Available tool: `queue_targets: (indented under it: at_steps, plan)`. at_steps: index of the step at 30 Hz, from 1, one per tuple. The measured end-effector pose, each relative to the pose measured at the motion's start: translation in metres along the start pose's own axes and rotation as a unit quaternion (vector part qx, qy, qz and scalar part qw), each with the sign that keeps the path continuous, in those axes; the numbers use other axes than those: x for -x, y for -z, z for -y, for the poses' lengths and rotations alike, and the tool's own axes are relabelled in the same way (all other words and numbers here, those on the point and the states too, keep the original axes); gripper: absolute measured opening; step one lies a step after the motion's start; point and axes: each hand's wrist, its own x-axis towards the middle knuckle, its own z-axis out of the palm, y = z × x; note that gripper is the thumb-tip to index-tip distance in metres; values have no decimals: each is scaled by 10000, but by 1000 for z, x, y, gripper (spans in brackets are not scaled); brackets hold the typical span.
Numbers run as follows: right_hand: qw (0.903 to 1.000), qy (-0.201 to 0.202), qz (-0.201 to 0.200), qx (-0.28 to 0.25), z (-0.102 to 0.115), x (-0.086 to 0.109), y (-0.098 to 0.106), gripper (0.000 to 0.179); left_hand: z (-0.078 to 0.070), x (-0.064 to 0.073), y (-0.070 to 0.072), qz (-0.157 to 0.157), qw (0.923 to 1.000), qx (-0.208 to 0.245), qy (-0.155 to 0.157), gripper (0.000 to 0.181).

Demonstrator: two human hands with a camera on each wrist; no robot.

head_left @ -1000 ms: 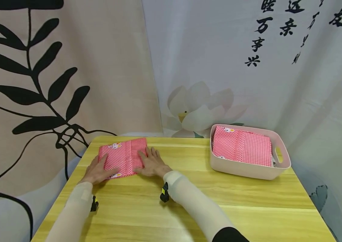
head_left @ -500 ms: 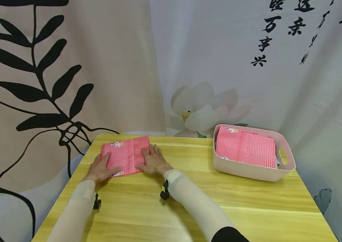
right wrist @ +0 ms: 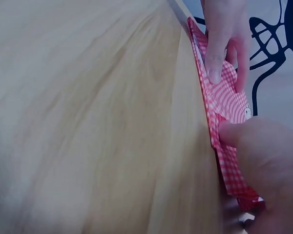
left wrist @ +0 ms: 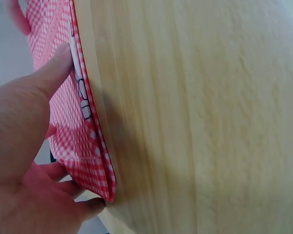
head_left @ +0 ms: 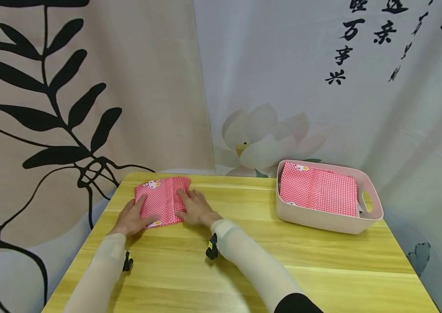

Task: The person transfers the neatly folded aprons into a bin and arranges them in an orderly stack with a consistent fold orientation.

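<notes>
A folded red-and-white checked cloth (head_left: 160, 204) with printed white rabbit heads lies at the far left of the wooden table. My left hand (head_left: 128, 219) holds its left side, thumb on top and fingers at the edge, as the left wrist view shows on the cloth (left wrist: 68, 122). On the opposite side my right hand (head_left: 197, 211) grips the cloth with its thumb on top; its other fingers are partly hidden in the right wrist view. Between the hands the cloth bulges a little, and its right edge is bent.
A pale pink basket (head_left: 322, 221) with handle holes stands at the back right of the table (head_left: 244, 278). Inside it lies a similar folded checked cloth (head_left: 318, 189). Printed curtains (head_left: 158, 87) hang close behind the table.
Both hands have closed in slightly, and the flat cloth has become narrower and buckled, with its right edge curving. The head view has shifted a little, moving the scene rightward.
</notes>
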Motion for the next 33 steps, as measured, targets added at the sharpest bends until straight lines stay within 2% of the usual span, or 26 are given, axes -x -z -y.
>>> queue_targets:
  at_steps: [5, 11, 20, 23, 29, 33]
  plan:
    - [9992, 201, -283, -196, 4, 0, -1, 85, -5, -1, 0, -252, 9995, -163, -18, 110]
    - [9975, 444, -464, -308, 7, 0, 1, 79, -7, -1, 2, -414, 9987, -313, 2, 111]
    - [9967, 91, -740, -319, 8, 1, -1, 68, -4, 4, 3, -207, 9988, 432, 26, 110]
    - [9967, 1, -780, -214, 8, 2, -2, 67, -5, 6, 3, -233, 9983, 529, 37, 110]
    - [9962, 178, -823, -238, 9, 0, -5, 67, -7, 6, 0, -284, 9981, 546, 51, 111]
    - [9921, 396, -1077, -503, -5, -19, -32, 67, -8, 6, 0, -315, 9980, 544, 26, 110]
